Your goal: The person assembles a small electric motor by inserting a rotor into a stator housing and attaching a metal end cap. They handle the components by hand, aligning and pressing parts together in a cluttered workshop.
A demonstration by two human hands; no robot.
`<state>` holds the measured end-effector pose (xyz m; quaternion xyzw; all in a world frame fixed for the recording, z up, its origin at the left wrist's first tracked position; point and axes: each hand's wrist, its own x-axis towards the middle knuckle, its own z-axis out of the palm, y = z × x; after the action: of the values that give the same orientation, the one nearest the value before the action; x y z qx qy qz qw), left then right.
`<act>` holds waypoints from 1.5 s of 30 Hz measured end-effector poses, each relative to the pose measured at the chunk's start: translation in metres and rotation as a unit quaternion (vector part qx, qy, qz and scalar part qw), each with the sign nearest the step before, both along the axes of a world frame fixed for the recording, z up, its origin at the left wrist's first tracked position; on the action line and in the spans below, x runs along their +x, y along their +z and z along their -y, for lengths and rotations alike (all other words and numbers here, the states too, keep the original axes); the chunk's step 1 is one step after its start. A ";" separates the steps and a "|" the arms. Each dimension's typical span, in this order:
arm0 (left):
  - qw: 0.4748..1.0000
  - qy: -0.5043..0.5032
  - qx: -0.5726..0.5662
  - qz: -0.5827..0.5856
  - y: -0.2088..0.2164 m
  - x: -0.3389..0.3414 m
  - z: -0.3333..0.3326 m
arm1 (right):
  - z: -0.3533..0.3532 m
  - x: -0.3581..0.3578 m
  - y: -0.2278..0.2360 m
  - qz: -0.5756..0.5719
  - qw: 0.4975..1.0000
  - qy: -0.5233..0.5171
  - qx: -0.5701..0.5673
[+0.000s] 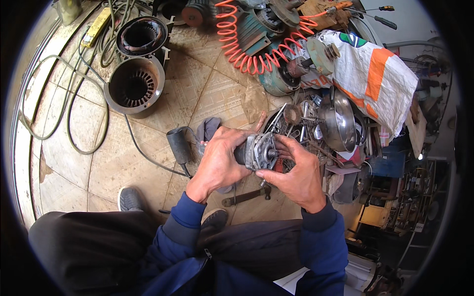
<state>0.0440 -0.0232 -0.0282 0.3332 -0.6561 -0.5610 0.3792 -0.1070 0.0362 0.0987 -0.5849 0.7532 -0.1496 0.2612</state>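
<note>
Between my two hands is a small electric motor point(260, 152) with a dark body and a grey cast-metal end, a short shaft sticking out toward the right. My left hand point(218, 157) wraps round its dark body from the left. With thumb below and fingers above, my right hand point(298, 173) grips the metal end. Beneath them on the floor lies a hammer point(247, 196), partly hidden. A dark rag point(208, 127) is behind my left hand, and a dark cylinder on a cable point(178, 145) sits to its left.
Two motor stators, one grey point(111, 91) and one with windings point(121, 37), stand at the far left among cables. An orange coiled hose point(228, 37) crosses motors at the back. A metal bowl point(340, 121), loose tools and a white sack point(365, 64) lie right.
</note>
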 end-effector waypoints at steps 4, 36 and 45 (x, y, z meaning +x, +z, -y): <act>1.000 0.007 -0.010 -0.012 -0.003 -0.001 0.000 | 0.001 -0.002 -0.002 0.012 1.000 -0.003 -0.006; 0.979 -0.077 0.099 -0.161 -0.036 -0.002 -0.003 | -0.005 0.019 -0.002 -0.137 0.972 0.143 -0.123; 0.978 -0.079 0.117 -0.156 -0.037 -0.001 -0.004 | -0.003 0.018 0.000 -0.126 0.974 0.144 -0.118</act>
<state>0.0433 -0.0193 -0.0650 0.2312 -0.5431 -0.7071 0.3895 -0.0886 0.0389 0.0988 -0.7278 0.6653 -0.1233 0.1118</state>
